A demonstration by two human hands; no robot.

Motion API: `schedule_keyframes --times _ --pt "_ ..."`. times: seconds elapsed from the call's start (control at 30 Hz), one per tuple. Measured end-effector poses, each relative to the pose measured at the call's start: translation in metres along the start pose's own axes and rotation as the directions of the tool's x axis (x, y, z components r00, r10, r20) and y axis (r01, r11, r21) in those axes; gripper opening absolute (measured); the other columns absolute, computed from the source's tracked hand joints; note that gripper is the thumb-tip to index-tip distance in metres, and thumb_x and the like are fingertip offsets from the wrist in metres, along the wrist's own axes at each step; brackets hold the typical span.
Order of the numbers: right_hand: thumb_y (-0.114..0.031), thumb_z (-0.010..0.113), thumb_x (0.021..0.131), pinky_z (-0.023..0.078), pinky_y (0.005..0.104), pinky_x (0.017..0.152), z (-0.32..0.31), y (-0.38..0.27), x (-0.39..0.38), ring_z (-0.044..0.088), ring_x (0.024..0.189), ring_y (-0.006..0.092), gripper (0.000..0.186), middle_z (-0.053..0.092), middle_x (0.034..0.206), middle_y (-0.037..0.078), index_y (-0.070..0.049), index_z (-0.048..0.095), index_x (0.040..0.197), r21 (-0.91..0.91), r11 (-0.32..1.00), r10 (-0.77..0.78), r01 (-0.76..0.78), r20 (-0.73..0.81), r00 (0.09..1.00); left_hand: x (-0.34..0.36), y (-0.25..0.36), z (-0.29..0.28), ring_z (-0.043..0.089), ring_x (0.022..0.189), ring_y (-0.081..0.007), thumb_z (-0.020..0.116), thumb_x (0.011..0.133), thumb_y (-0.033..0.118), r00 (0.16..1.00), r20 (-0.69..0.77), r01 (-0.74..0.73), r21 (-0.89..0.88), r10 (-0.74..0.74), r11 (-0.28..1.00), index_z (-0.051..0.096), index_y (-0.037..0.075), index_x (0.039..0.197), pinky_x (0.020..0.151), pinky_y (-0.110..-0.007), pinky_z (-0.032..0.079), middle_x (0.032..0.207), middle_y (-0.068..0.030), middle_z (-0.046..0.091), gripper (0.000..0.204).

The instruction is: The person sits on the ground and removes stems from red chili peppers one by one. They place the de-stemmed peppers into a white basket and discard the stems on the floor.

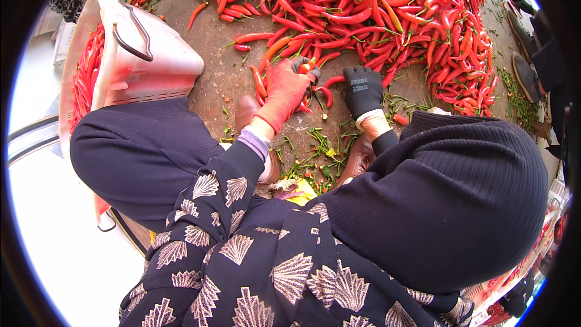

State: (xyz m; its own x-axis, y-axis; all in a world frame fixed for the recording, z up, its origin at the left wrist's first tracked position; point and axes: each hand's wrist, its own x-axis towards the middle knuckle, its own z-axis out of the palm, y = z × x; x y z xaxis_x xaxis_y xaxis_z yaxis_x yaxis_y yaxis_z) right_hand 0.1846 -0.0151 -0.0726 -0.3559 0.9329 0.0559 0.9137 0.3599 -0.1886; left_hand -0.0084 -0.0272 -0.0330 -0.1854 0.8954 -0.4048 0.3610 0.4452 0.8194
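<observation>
My left hand [284, 88], in a red glove with dark fingertips, is closed around a red chili pepper [304, 68] at the near edge of a large heap of chili peppers [363, 12]. Just to the right, my right hand [363, 89] wears a black glove, its fingers curled downward and their tips hidden. A loose red chili [334, 80] reaches up to those fingers; whether they grip it is unclear. Another curved chili [327, 97] lies on the ground between the hands. Cut green stems [327, 151] are scattered below them, between my shoes.
At my left stands a pale plastic crate [157, 57] with a dark handle, holding red chilies [89, 75]. My bent knees flank the work spot. Another person's shoe [525, 77] is at the far right. A crate [514, 272] with red contents sits behind my right knee.
</observation>
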Motion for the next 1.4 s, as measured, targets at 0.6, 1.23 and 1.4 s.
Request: schedule_keyframes --times 0.6,1.23,1.4 --pt "-0.019 0.06 0.082 0.049 0.0463 0.069 -0.015 -0.027 -0.04 0.064 0.079 0.0352 0.012 0.066 0.081 0.015 -0.01 0.067 0.085 0.464 0.874 -0.218 0.146 0.106 0.97 0.014 0.004 -0.017 0.063 0.066 -0.015 0.066 0.084 0.01 0.994 0.092 0.105 -0.584 -0.062 0.805 0.067 0.001 0.096 0.061 -0.025 0.049 0.084 -0.0078 0.07 0.015" --pt "-0.049 0.067 0.078 0.05 0.0461 0.074 0.029 -0.04 0.015 0.066 0.084 0.0377 0.052 0.068 0.089 0.021 -0.006 0.057 0.107 0.465 0.78 0.326 -0.418 0.269 0.906 0.013 -0.006 -0.01 0.06 0.053 -0.0158 0.071 0.077 0.006 0.993 0.038 0.115 -0.236 -0.109 0.965 0.061 0.0 0.093 0.048 -0.03 0.047 0.071 -0.0069 0.064 0.02" --pt "-0.04 0.07 0.076 0.05 0.0489 0.076 0.036 -0.056 0.036 0.066 0.087 0.0403 0.05 0.067 0.09 0.024 -0.003 0.054 0.106 0.523 0.735 0.318 -0.432 0.297 0.9 0.006 -0.004 -0.022 0.061 0.056 -0.0141 0.072 0.077 0.009 0.991 -0.012 0.133 -0.105 -0.135 0.986 0.062 -0.001 0.098 0.05 -0.028 0.047 0.073 -0.006 0.064 0.025"
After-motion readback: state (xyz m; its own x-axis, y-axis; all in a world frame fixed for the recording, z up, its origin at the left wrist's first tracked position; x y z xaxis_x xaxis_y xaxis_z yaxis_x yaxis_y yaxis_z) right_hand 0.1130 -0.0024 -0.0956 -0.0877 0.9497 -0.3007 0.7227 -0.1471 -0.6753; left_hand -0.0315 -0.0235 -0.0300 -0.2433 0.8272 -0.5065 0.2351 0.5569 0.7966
